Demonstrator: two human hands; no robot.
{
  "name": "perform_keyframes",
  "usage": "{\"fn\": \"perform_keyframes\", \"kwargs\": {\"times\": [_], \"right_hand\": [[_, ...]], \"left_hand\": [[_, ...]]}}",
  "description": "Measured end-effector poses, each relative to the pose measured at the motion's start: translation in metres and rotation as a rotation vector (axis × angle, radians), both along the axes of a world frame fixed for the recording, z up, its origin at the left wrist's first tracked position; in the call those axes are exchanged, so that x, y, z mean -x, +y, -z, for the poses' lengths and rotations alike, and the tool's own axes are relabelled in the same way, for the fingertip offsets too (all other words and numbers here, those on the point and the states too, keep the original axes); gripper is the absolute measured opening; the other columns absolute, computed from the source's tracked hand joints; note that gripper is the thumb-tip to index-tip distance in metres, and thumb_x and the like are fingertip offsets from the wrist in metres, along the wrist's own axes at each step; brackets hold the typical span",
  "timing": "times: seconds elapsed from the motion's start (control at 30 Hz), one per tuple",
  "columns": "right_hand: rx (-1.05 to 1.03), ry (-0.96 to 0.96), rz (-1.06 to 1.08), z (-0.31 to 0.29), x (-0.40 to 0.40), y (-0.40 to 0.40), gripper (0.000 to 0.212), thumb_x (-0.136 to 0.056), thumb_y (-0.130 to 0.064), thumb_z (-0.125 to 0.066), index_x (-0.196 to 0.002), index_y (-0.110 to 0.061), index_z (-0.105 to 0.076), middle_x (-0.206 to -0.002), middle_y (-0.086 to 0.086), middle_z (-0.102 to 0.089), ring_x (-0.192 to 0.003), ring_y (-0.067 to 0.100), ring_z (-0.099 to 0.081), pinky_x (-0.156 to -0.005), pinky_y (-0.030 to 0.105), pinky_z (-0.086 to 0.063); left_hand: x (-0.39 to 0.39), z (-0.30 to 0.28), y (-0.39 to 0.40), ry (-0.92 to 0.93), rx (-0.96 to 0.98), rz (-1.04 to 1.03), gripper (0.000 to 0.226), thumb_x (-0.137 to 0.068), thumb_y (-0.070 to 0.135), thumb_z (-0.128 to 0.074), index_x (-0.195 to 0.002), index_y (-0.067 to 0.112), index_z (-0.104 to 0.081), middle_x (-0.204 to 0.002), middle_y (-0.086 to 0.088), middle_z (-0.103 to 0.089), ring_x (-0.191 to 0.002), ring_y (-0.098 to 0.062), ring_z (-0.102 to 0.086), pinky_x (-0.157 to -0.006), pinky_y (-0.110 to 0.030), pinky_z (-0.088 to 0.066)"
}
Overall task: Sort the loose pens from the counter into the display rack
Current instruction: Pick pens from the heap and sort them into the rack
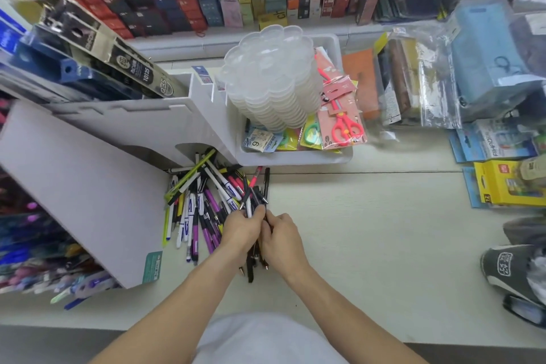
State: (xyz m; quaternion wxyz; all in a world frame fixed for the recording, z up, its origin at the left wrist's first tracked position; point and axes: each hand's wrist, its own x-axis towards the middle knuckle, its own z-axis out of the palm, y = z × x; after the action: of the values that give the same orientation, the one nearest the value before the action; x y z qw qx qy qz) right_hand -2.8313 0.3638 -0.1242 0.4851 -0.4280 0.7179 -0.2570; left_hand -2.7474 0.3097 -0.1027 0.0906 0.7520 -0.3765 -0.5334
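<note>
Left hand [243, 229] and right hand [280, 235] together clasp 1 bundle of pens [256, 257].

Loose pens [204, 210] heaped on counter beside white display rack [88, 186].

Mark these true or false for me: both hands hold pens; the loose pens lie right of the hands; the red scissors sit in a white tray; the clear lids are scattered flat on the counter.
1. True: the left hand and right hand grip one bundle of pens.
2. False: the loose pens lie to their left.
3. True: the red scissors sit in the white tray.
4. False: the clear lids are stacked in the tray.
</note>
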Motion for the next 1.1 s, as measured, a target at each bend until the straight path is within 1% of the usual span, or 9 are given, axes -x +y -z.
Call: {"fn": "perform_keyframes", "kwargs": {"times": [0.13, 0.2, 0.3, 0.47, 0.6, 0.73, 0.87, 0.97, 1.1], "right_hand": [[-0.007, -0.077, 0.030, -0.003, 0.001, 0.002, 0.042, -0.104, -0.017, -0.045, -0.063, -0.023, -0.051, -0.057, -0.001, -0.044, -0.050, 0.010, -0.042, -0.048, 0.024, -0.032], [-0.015, -0.104, 0.054, -0.004, -0.004, 0.008, 0.049, -0.103, -0.015, -0.047, -0.056, -0.027, -0.043, -0.052, -0.002, -0.039, -0.044, 0.008, -0.037, -0.045, 0.020, -0.027], [-0.023, -0.164, 0.085, -0.003, -0.012, 0.015, 0.049, -0.101, -0.009, -0.047, -0.053, -0.017, -0.041, -0.052, 0.004, -0.039, -0.040, 0.006, -0.032, -0.044, 0.022, -0.026], [-0.007, -0.255, 0.087, -0.008, -0.021, 0.021, 0.043, -0.101, -0.008, -0.046, -0.058, -0.011, -0.043, -0.055, 0.005, -0.039, -0.044, 0.008, -0.035, -0.046, 0.024, -0.029], [-0.017, -0.328, 0.044, -0.011, -0.012, 0.031, 0.022, -0.092, -0.020, -0.056, -0.074, -0.013, -0.066, -0.064, 0.000, -0.058, -0.060, 0.013, -0.052, -0.059, 0.028, -0.043], [-0.044, -0.369, 0.349, -0.014, 0.006, 0.030, 0.013, -0.094, -0.014, -0.066, -0.097, -0.020, -0.077, -0.090, 0.003, -0.075, -0.084, 0.010, -0.068, -0.080, 0.024, -0.051], [0.012, -0.507, 0.443, -0.015, 0.015, 0.019, 0.059, -0.091, -0.036, -0.075, -0.142, -0.031, -0.045, -0.130, -0.003, -0.055, -0.114, 0.017, -0.063, -0.091, 0.035, -0.058], [0.104, -0.628, 0.396, -0.020, 0.018, 0.009, 0.074, -0.090, -0.015, -0.077, -0.150, -0.033, -0.036, -0.138, -0.008, -0.050, -0.107, 0.011, -0.068, -0.080, 0.029, -0.060], [0.165, -0.654, 0.392, -0.018, 0.013, 0.001, 0.065, -0.084, 0.013, -0.064, -0.135, -0.026, -0.054, -0.128, 0.003, -0.064, -0.108, 0.029, -0.070, -0.085, 0.044, -0.061]], "left_hand": [[-0.010, -0.004, -0.006, -0.019, -0.048, 0.112, 0.038, -0.095, 0.047, -0.062, -0.104, 0.010, -0.063, -0.093, -0.003, -0.066, -0.083, -0.013, -0.062, -0.065, -0.027, -0.048], [-0.016, -0.006, -0.004, -0.001, -0.082, 0.137, 0.036, -0.093, 0.045, -0.066, -0.104, 0.011, -0.063, -0.094, -0.002, -0.066, -0.082, -0.010, -0.059, -0.063, -0.024, -0.045], [-0.020, -0.011, 0.002, 0.008, -0.121, 0.167, 0.046, -0.082, 0.047, -0.075, -0.105, 0.007, -0.069, -0.100, -0.012, -0.073, -0.089, -0.022, -0.069, -0.083, -0.038, -0.057], [-0.031, -0.012, 0.009, 0.133, -0.216, 0.019, 0.075, -0.050, 0.053, -0.083, -0.106, 0.005, -0.070, -0.092, -0.017, -0.076, -0.085, -0.034, -0.074, -0.084, -0.054, -0.060], [-0.040, -0.019, 0.014, 0.220, -0.246, -0.016, 0.067, -0.073, 0.039, -0.083, -0.115, -0.006, -0.058, -0.098, -0.021, -0.073, -0.081, -0.033, -0.075, -0.063, -0.044, -0.062], [-0.045, -0.025, 0.019, 0.329, -0.221, 0.091, 0.031, -0.091, 0.026, -0.073, -0.099, -0.004, -0.068, -0.075, -0.016, -0.070, -0.061, -0.023, -0.064, -0.058, -0.033, -0.055], [-0.042, -0.031, 0.025, 0.424, -0.197, 0.239, 0.012, -0.091, 0.014, -0.071, -0.094, 0.004, -0.065, -0.068, -0.011, -0.061, -0.055, -0.020, -0.056, -0.055, -0.030, -0.050], [-0.037, -0.033, 0.031, 0.515, -0.232, 0.300, 0.013, -0.090, 0.009, -0.071, -0.097, 0.003, -0.062, -0.072, -0.013, -0.061, -0.061, -0.023, -0.058, -0.063, -0.033, -0.054], [-0.040, -0.029, 0.041, 0.582, -0.315, 0.289, 0.014, -0.087, 0.005, -0.073, -0.094, 0.004, -0.061, -0.077, -0.015, -0.061, -0.068, -0.027, -0.060, -0.069, -0.038, -0.055]]}}
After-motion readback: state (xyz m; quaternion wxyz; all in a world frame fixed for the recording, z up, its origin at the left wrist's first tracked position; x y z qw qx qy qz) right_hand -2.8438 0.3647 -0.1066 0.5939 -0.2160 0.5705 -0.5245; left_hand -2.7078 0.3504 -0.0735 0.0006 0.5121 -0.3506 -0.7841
